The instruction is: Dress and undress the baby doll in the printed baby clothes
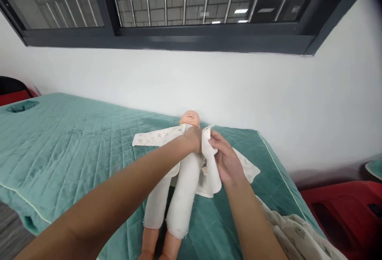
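Note:
A baby doll (182, 196) with a soft white body and bare feet lies on its back, head toward the wall. It has a white patterned baby shirt (159, 136) on it; one sleeve stretches out to the left, and a loose part spreads to the right. My left hand (195, 137) reaches across the doll's chest into bunched white cloth beside it, which hides its fingers. Closed on the right side of that cloth is my right hand (225, 154), thumb and fingers bent around the shirt. A rounded white piece hangs below; sleeve or doll's arm, I cannot tell.
Beneath the doll is a green quilted bed cover (89, 132), against a white wall (134, 77) under a barred window (179, 9). Crumpled patterned cloth (298, 232) lies at the lower right. A red chair-like object (343, 212) stands beyond the bed's right edge.

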Motion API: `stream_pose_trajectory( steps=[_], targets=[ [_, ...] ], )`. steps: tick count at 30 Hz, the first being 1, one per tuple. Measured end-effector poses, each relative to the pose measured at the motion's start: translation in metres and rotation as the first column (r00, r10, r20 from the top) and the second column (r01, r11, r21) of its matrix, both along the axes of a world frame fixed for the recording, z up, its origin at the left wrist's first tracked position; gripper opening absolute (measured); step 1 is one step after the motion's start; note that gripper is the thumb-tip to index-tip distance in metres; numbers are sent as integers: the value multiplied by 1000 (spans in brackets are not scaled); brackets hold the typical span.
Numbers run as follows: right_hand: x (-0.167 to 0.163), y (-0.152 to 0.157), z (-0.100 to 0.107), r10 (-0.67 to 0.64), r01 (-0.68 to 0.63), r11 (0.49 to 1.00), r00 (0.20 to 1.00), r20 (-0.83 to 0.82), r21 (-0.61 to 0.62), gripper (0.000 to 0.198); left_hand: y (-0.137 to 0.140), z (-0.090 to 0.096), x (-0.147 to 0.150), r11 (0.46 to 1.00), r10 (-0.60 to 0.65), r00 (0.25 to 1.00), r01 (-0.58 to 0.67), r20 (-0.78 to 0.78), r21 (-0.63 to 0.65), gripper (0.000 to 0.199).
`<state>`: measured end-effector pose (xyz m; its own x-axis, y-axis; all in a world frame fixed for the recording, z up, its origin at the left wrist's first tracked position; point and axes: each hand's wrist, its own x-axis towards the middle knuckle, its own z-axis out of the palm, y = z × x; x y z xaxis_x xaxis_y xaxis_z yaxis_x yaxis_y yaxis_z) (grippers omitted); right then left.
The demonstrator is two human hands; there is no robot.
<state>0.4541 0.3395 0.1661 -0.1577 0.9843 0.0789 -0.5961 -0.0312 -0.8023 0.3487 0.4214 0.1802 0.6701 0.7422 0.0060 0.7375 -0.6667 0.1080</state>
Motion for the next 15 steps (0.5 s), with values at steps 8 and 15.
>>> stream_pose_trajectory(
  steps=[8,15],
  targets=[
    [-5,-5,1,112,-142,980,972,207,139,28,-1,15,-65,975,219,883,-185,415,-123,43],
    [-12,0,-9,-23,-13,994,947,319,110,21,10,-1,-60,926,339,666,-109,664,-363,36]
  ],
)
